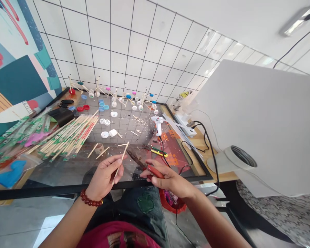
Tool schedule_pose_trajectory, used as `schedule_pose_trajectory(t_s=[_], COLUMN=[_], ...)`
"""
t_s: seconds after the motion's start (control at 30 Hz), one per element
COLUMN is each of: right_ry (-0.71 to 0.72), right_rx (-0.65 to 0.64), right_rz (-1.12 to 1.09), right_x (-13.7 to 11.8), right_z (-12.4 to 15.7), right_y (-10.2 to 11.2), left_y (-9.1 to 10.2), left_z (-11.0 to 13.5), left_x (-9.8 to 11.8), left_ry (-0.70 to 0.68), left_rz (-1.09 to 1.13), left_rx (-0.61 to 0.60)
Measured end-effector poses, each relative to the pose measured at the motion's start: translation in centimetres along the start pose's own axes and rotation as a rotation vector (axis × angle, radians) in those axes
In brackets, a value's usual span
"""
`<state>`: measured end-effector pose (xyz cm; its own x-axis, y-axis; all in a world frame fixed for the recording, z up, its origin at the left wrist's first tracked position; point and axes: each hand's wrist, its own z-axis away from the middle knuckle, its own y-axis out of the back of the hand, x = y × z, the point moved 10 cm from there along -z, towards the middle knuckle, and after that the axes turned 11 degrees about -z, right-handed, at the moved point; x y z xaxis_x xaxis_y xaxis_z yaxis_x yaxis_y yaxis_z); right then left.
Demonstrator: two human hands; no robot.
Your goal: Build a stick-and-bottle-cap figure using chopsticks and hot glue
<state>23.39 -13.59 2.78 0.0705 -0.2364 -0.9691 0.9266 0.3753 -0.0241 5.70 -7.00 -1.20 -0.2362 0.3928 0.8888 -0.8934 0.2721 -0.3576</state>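
My left hand (104,175) pinches a short thin wooden stick (124,151), tilted with its upper end pointing away from me. My right hand (167,177) is closed around the red handles of a pair of pliers (137,159). Their dark jaws lie just right of the stick, and I cannot tell whether they touch it. Beyond my left hand, a few cut stick pieces (102,153) lie on the glass tabletop near a small brownish roll (100,148). A red-handled side of the pliers is partly hidden by my fingers.
Many wrapped chopsticks (69,136) are heaped at left, beside a blue piece in a bag (10,174). Bottle caps (114,114) and small stick figures stand at the back. A white glue gun (158,124), its cord and a yellow cutter (158,152) lie to the right.
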Motion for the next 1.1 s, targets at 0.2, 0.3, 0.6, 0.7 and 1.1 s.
schedule_pose_trajectory(t_s=[0.2,0.3,0.6,0.7,1.1], right_ry=[-0.032,-0.046,-0.043,-0.043,-0.049], right_rx=[0.091,0.064,0.082,0.097,-0.015], right_rz=[-0.039,-0.028,-0.069,-0.095,0.017], right_x=[0.5,0.8,0.8,0.8,-0.4], right_z=[0.0,-0.3,-0.4,-0.6,-1.0], right_y=[0.7,0.3,-0.1,0.0,-1.2], left_y=[-0.1,-0.3,0.4,0.4,-0.3], left_z=[0.1,0.0,-0.2,-0.1,0.0], left_x=[0.4,0.4,0.2,0.4,0.1], left_ry=[-0.036,-0.033,-0.012,-0.013,0.042], left_rz=[-0.012,0.001,0.058,0.084,0.010], left_rx=[-0.001,-0.016,0.034,0.046,-0.015])
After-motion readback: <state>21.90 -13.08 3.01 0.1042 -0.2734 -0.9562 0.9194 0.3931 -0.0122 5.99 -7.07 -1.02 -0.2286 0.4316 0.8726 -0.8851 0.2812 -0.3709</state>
